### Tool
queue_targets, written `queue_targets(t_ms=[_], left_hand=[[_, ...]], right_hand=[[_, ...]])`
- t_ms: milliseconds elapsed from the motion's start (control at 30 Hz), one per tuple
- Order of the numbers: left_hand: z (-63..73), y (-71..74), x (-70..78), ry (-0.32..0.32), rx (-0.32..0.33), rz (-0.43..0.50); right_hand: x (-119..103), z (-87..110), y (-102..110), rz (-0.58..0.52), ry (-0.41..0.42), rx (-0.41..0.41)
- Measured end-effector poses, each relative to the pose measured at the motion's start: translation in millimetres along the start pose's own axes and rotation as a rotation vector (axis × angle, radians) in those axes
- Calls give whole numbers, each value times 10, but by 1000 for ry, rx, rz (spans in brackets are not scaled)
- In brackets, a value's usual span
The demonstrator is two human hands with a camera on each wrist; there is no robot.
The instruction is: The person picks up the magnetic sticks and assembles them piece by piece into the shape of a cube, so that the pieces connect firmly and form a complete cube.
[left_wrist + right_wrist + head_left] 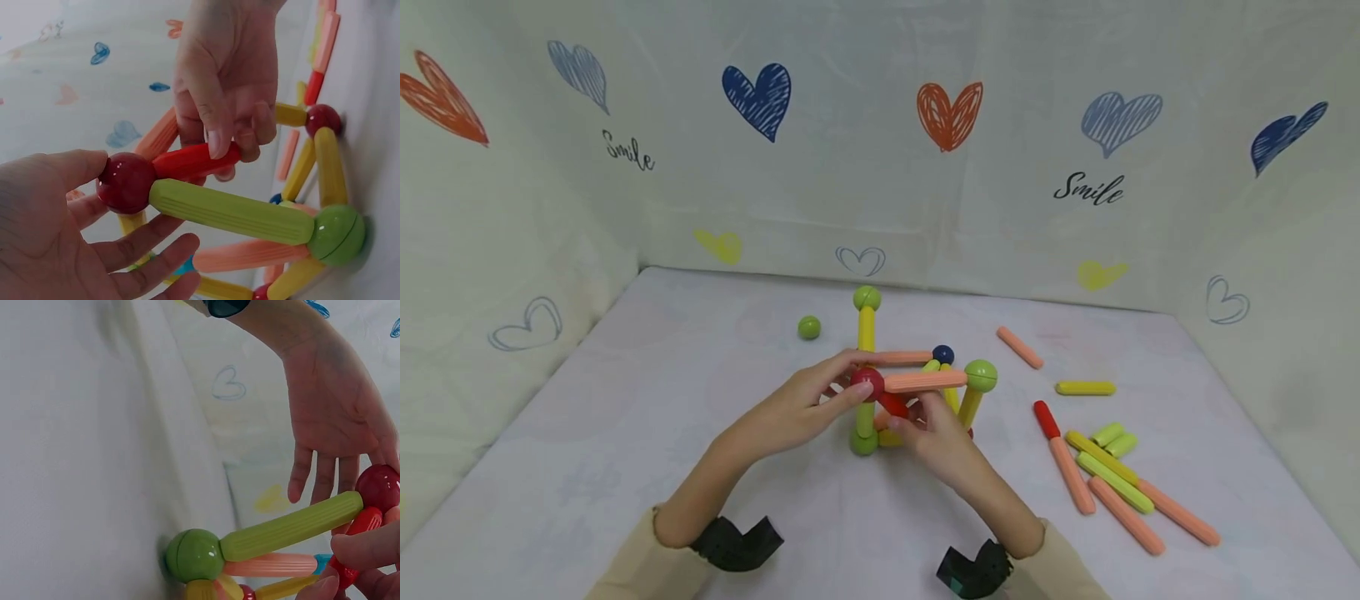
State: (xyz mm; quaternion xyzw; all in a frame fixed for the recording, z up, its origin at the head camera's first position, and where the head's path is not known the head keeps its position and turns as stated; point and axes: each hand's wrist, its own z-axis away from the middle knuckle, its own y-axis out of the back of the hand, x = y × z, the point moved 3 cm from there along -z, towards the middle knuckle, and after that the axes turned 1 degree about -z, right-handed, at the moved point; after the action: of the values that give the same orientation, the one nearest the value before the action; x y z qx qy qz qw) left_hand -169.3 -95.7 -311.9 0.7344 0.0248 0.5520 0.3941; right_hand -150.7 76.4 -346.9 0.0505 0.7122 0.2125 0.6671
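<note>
A: How much of the work is done?
B: The frame of rods and balls (925,382) seems partly assembled; the loose rods (1126,515) and a lone green ball (808,327) are left on the tabletop (647,392), perhaps to be added
A: And where is the red rod (197,161) placed?
B: It is pinched near its free end by the right grip (938,433); its other end is set against the red ball (127,182), which is held by the left grip (808,412)

white table (715,325) under sticks (1126,515), ball (808,327), frame (925,382)
</note>
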Motion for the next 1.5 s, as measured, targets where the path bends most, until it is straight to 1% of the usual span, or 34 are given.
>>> queue_targets(t_ms=[100, 267, 367, 467, 533, 600, 667, 733, 833, 900, 967, 1100, 1167, 1233, 1333, 1400, 1500], left_hand=[[5, -4, 8, 2, 1, 50], [15, -6, 21, 15, -6, 137], [15, -5, 14, 17, -10, 168], [19, -14, 1, -6, -23, 209], [22, -20, -3, -35, -34, 234], [23, -26, -2, -50, -41, 250], [23, -27, 1, -43, -44, 245], [21, -24, 0, -21, -45, 232], [18, -25, -4, 14, -51, 212], [18, -23, -7, 24, -54, 205], [20, -19, -11, 28, -54, 198], [21, -14, -16, 28, -58, 192], [21, -11, -18, 23, -62, 186], [22, -9, -15, 21, -65, 183], [22, -7, -9, 17, -68, 176], [22, -6, -5, 14, -69, 174], [20, -5, -5, 7, -68, 166]], right_hand=[[-17, 8, 1, -62, -40, 0], [-21, 21, 9, -169, -89, -53], [-2, 33, 31, -179, -117, -75], [18, 103, 105, -134, -141, -116], [20, 174, 196, -87, -134, -183], [19, 242, 317, -27, -122, -263], [4, 303, 467, 35, -100, -343], [-10, 349, 642, 102, -90, -404], [-11, 384, 959, 186, -102, -438], [26, 366, 1186, 240, -135, -409], [98, 313, 1422, 307, -146, -343], [350, 160, 1863, 466, -174, -182], [497, 87, 2026, 542, -207, -128], [639, 18, 2138, 605, -246, -98], [812, -68, 2231, 699, -304, -73], [909, -116, 2268, 746, -334, -76], [1027, -169, 2295, 778, -376, -101]])
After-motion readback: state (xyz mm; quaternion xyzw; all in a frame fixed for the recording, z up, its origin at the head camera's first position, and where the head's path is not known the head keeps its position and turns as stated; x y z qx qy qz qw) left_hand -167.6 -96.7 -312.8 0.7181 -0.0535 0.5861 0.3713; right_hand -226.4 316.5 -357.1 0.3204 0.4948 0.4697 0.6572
